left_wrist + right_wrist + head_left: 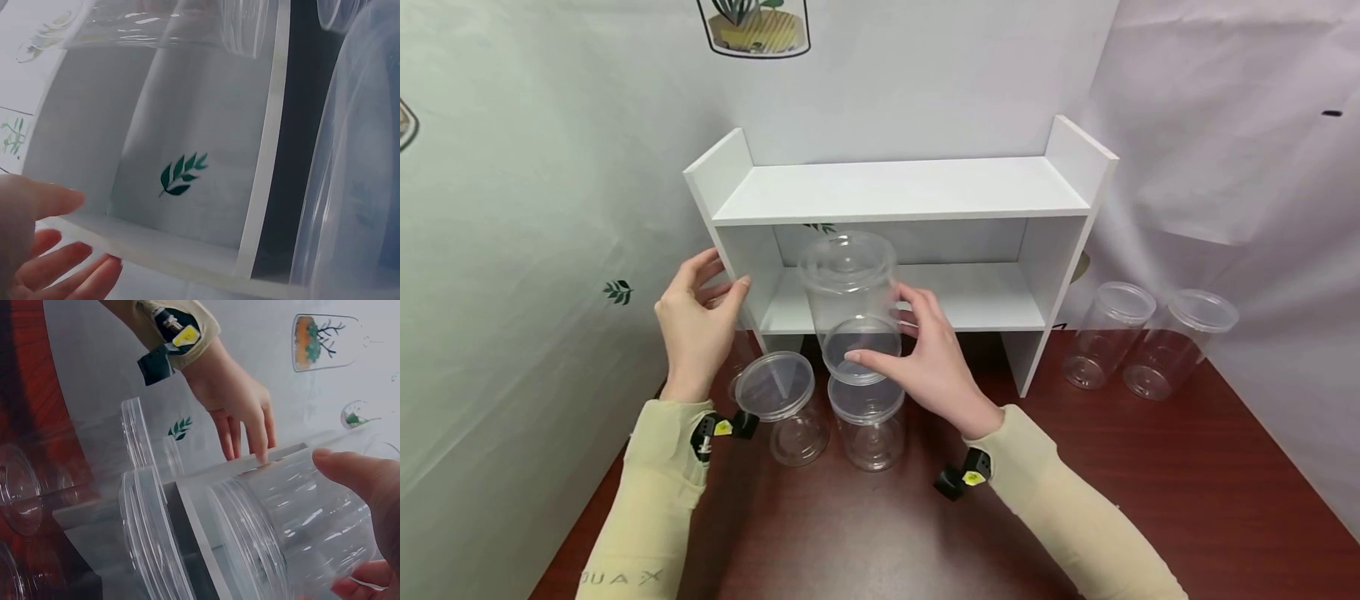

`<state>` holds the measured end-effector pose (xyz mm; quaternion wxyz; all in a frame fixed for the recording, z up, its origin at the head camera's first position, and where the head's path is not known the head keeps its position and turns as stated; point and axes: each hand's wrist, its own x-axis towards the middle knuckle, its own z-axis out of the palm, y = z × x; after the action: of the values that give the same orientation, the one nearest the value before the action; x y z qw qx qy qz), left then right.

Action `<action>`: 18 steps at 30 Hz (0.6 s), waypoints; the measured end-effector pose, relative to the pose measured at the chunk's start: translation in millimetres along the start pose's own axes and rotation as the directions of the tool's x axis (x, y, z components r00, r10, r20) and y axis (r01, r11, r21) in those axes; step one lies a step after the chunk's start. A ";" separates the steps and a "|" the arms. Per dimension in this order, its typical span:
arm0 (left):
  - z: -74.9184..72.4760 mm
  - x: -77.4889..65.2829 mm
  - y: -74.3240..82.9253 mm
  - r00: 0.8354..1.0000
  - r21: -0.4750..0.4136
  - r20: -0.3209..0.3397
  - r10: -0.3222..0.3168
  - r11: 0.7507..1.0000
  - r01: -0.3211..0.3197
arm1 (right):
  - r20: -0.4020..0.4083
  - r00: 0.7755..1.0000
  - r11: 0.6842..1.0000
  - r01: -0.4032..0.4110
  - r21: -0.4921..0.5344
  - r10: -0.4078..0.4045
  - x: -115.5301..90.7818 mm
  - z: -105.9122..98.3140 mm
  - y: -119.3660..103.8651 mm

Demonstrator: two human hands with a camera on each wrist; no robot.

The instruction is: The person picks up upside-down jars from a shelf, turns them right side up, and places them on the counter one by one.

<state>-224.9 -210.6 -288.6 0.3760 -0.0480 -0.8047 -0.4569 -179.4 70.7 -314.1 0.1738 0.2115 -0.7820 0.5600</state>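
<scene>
My right hand [925,358] grips a clear plastic jar [850,292] in front of the shelf's middle level, thumb on one side and fingers on the other. Its ridged lid [250,540] faces down, so the jar is upside down. Below it, two lidded clear jars stand on the table, one left [775,387] and one right [867,408]; the held jar overlaps the right one in the head view. My left hand [700,321] is at the left side panel of the white shelf [880,190], fingers loosely extended on the outside and thumb across the panel's front edge.
Two more lidded jars [1108,333] [1180,342] stand right of the shelf on the dark red table [880,542]. Another clear jar [741,367] is partly hidden beside my left wrist. A printed white curtain [535,208] hangs along the left and back.
</scene>
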 end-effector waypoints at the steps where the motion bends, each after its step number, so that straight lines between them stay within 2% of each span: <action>1: -0.8 -2.6 1.2 1.000 -0.015 -0.011 0.004 1.000 -0.005 | -0.001 1.000 1.000 0.002 0.006 -0.002 -1.5 -1.8 0.2; 6: -3.7 -17.0 11.1 0.996 -0.118 -0.069 0.058 0.991 -0.066 | -0.010 1.000 0.999 0.021 0.030 -0.020 -8.3 -10.4 0.1; 9: -3.2 -28.4 23.6 0.992 -0.171 -0.078 0.096 0.979 -0.108 | -0.017 0.999 0.998 0.036 0.048 -0.035 -12.2 -15.1 -0.5; 14: 1.1 -49.1 45.3 0.985 -0.196 -0.046 0.165 0.966 -0.171 | -0.023 0.999 0.997 0.032 0.074 -0.030 -19.7 -23.1 -4.1; 18: 7.1 -64.3 48.6 0.974 -0.224 0.007 0.228 0.949 -0.221 | -0.025 0.999 0.995 0.026 0.097 -0.024 -24.9 -29.5 -6.9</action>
<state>-162.7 -159.9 -298.4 0.4044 -0.1885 -0.7440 -0.4973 -153.6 100.1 -311.9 0.1796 0.2227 -0.7489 0.5978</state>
